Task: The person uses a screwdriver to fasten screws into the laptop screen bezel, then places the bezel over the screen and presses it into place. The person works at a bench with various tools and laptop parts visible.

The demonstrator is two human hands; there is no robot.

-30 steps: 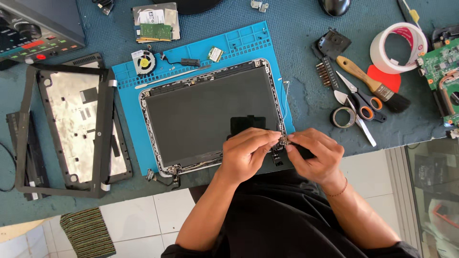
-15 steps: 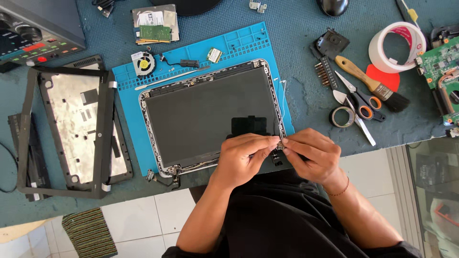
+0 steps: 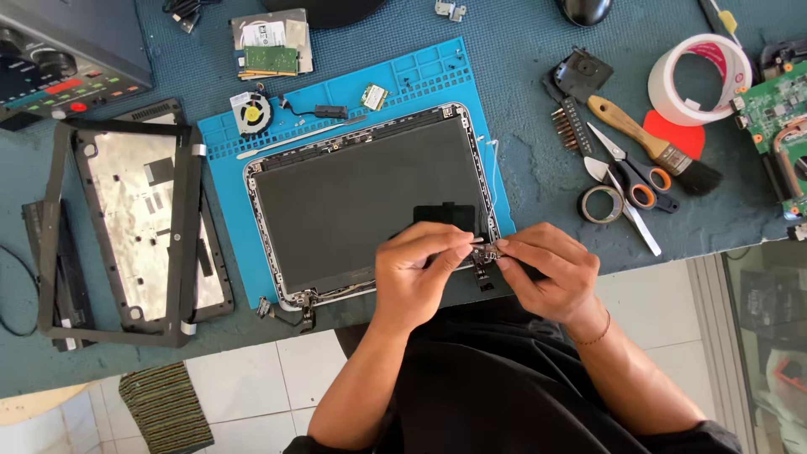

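The small dark metal hinge bracket (image 3: 484,262) sits at the lower right corner of the grey laptop screen panel (image 3: 361,202), at the near edge of the work surface, and both hands meet over it. The left hand (image 3: 416,273) has thumb and forefinger pinched narrow on a thin pale piece at the bracket (too small to identify); the remaining fingers are curled under. The right hand (image 3: 546,273) closes its fingertips on the bracket from the other side, fingers bent and held close together, with a red cord around the wrist. The panel lies flat, face up, on a blue silicone repair mat (image 3: 220,252), and a second hinge (image 3: 301,304) projects from the panel's lower left corner. On the mat's far edge lie a small round cooling fan (image 3: 251,113) and a small square circuit card (image 3: 375,97). To the left of the mat rests a black plastic laptop bezel frame (image 3: 52,227) laid over a silver-lined cover. To the right, well apart from the hands, lie orange-handled scissors (image 3: 632,176), a small roll of dark tape (image 3: 600,204) just beside them, a wooden-handled paint brush (image 3: 651,145), a row of screwdriver bits (image 3: 570,126) and a large white tape roll (image 3: 702,80). A green circuit board (image 3: 769,105) occupies the far right edge.
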